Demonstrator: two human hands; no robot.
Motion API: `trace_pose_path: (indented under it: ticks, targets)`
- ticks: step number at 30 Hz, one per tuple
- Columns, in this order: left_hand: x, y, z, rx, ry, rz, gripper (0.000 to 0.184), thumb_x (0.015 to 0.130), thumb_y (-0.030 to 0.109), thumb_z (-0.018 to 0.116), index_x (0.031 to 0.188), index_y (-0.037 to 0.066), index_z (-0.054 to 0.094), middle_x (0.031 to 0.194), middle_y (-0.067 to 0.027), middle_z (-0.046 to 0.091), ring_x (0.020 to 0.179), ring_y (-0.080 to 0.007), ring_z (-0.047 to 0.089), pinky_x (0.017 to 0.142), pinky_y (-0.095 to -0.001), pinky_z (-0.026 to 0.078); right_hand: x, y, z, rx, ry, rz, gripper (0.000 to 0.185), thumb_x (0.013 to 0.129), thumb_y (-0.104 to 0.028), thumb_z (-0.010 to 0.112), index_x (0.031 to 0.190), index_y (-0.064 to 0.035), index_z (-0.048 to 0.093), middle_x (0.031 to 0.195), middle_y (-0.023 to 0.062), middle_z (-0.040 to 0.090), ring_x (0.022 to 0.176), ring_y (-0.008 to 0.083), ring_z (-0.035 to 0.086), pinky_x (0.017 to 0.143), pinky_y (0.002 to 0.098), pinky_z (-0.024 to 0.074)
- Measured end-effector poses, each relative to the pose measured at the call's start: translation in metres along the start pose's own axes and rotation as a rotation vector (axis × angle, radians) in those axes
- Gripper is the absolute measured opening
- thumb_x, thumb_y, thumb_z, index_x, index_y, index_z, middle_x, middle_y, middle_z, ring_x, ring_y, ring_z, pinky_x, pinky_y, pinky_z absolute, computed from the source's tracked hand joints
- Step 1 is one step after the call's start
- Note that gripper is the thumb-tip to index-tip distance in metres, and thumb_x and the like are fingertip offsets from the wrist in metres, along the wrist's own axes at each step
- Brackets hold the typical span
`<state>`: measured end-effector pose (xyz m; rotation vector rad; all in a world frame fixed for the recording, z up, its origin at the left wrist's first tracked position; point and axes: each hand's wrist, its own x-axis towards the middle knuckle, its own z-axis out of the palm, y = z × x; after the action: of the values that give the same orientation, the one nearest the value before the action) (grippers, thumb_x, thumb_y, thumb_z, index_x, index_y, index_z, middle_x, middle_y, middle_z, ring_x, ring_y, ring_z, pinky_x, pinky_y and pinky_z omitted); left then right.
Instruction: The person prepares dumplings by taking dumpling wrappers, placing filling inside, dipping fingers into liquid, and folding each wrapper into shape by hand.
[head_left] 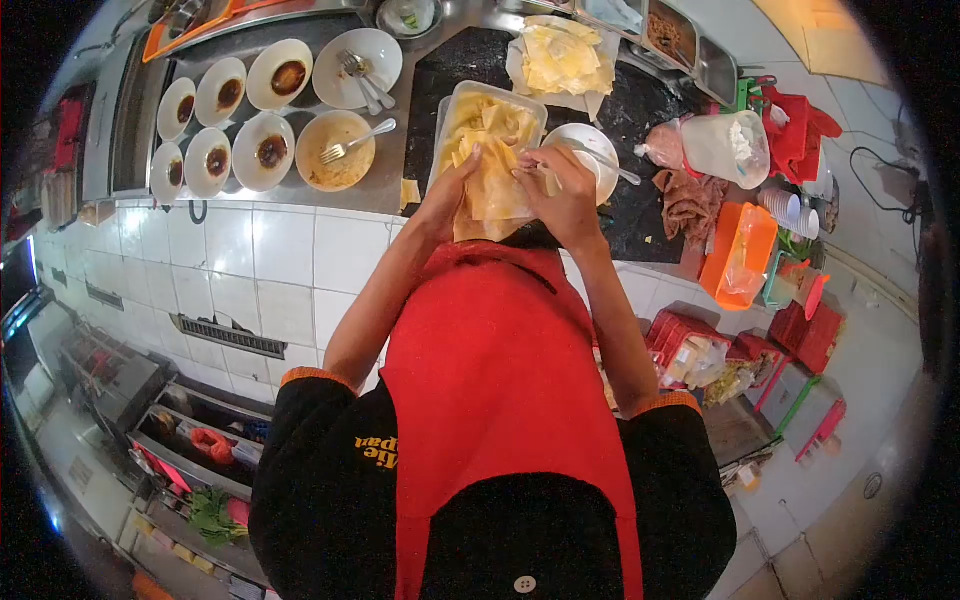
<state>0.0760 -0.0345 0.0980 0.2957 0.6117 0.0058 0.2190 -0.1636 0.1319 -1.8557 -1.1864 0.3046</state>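
Observation:
My left hand (pixel 452 195) is closed on the near-left side of several thin yellow wonton wrappers (pixel 492 190), thumb on top. My right hand (pixel 562 195) is bent over their right edge, its fingers pinched together at the sheet; the fingertips are partly hidden. Just beyond both hands stands a clear plastic tub (pixel 447 125) with folded yellow pieces (pixel 505 118) inside. A white bowl (pixel 602 175) with a metal utensil (pixel 618 170) across it sits beside my right hand. Farther back, a pile of loose wrappers (pixel 565 58) lies on paper.
On the left, several white bowls (pixel 262 150) hold dark sauce. Another bowl (pixel 335 150) has a fork in it, and a white bowl (pixel 345 62) holds cutlery. To the right are a translucent tub (pixel 715 145), a brown cloth (pixel 690 205) and an orange basket (pixel 735 255).

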Motion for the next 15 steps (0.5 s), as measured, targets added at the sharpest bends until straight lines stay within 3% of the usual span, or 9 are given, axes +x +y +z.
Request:
trace_pose_path:
  ticks: [2, 4, 10, 15]
  targets:
    - [-0.005, 0.002, -0.002, -0.014, 0.022, 0.001, 0.057, 0.106, 0.048, 0.047, 0.145, 0.006, 0.045, 0.131, -0.0134, 0.063, 0.115, -0.0247, 0.067, 0.095, -0.0411, 0.057, -0.002, -0.004, 0.001, 0.018, -0.002, -0.011, 0.033, 0.075, 0.003, 0.078, 0.106, -0.0024, 0.070, 0.096, 0.0141, 0.071, 0.092, 0.0324, 0.068, 0.083, 0.0397, 0.0542]
    - [-0.008, 0.003, -0.006, -0.031, 0.044, 0.004, 0.057, 0.107, 0.049, 0.045, 0.145, 0.007, 0.045, 0.132, -0.0135, 0.063, 0.115, -0.0245, 0.066, 0.095, -0.0413, 0.057, 0.001, -0.012, 0.001, -0.089, 0.024, -0.061, 0.027, 0.078, 0.002, 0.079, 0.104, -0.0008, 0.071, 0.094, 0.0119, 0.073, 0.090, 0.0263, 0.070, 0.079, 0.0345, 0.0549]
    - [-0.031, 0.006, 0.006, 0.229, 0.058, 0.096, 0.057, 0.108, 0.047, 0.043, 0.146, 0.005, 0.043, 0.134, -0.0133, 0.062, 0.118, -0.0242, 0.065, 0.097, -0.0405, 0.056, 0.004, -0.019, 0.016, -0.023, -0.024, 0.087, 0.024, 0.080, -0.001, 0.080, 0.104, -0.0017, 0.073, 0.100, 0.0128, 0.075, 0.091, 0.0265, 0.070, 0.081, 0.0358, 0.0552]
    - [-0.034, 0.005, 0.000, 0.186, 0.077, 0.107, 0.057, 0.108, 0.046, 0.043, 0.146, 0.003, 0.043, 0.134, -0.0143, 0.061, 0.117, -0.0238, 0.065, 0.099, -0.0392, 0.055, 0.002, -0.024, 0.019, -0.061, -0.003, -0.012, 0.023, 0.082, -0.002, 0.078, 0.104, -0.0013, 0.073, 0.099, 0.0138, 0.075, 0.090, 0.0285, 0.071, 0.081, 0.0366, 0.0560]
